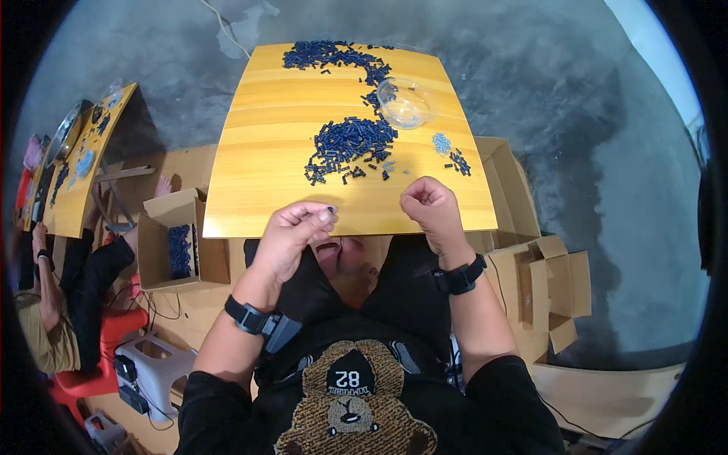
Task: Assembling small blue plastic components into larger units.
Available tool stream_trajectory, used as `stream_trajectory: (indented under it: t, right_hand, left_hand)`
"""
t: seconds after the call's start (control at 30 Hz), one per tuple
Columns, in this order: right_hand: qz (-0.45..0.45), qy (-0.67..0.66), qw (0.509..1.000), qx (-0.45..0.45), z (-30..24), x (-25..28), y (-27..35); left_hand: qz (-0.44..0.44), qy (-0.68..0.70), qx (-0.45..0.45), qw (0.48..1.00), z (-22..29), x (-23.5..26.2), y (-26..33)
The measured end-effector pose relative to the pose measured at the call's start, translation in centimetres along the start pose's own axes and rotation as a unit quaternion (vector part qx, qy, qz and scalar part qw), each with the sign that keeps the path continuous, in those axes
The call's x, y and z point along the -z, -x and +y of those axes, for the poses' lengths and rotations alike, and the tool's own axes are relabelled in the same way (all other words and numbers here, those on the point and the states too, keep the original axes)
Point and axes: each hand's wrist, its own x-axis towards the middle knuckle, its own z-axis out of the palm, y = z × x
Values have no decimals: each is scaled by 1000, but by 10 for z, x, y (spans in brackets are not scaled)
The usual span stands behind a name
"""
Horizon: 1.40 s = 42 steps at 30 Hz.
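Note:
Between the thumb and fingertips of my left hand (290, 233) is a small dark blue cylindrical piece (331, 210), mostly covered by the fingers. My right hand (434, 212) is closed in a pinch above the table's near edge; whatever it may hold is hidden. Beyond both hands, a large heap of dark blue cylindrical pieces (353, 142) lies on the yellow wooden table (258, 167). To its right are a little pile of small silvery parts (441, 143) and a few dark pieces (459, 163). A clear round bowl (406, 104) with some small parts in it stands behind them.
More dark pieces (311, 53) spread along the table's far edge. An open carton (155, 258) with dark pieces stands left of the table; other cartons (538, 296) are at the right. A co-worker (49, 318) sits at another yellow table (80, 197), near a grey stool (163, 371).

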Motion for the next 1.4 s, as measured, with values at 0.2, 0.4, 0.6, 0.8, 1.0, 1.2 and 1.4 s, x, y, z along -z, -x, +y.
stream_trajectory:
  t: [0.2,0.4,0.6,0.8,1.0,1.2,1.4]
  right_hand:
    - [-96,-124,987,-44,-16,-30,20]
    - [-124,-134,982,-45,-42,-37,36]
    - [-143,-137,980,-17,-49,-47,51]
    - [-168,-112,979,-26,-53,-52,59]
    - [-181,-98,978,-24,-60,-59,61]
    - [-181,-110,977,-30,-58,-61,66]
    - [-164,-132,976,-47,-53,-61,63]
  left_hand:
    - [-18,9,29,999,3,-19,22]
    - [-61,-3,7,998,9,-30,32]
    - [-42,-26,-11,999,14,-31,47]
    - [-46,-28,-31,998,20,-28,60]
    - [-55,-17,-29,998,26,-23,67]
    - [-78,-13,-36,996,24,-28,66]
    - [-57,-37,-40,997,23,-31,65]
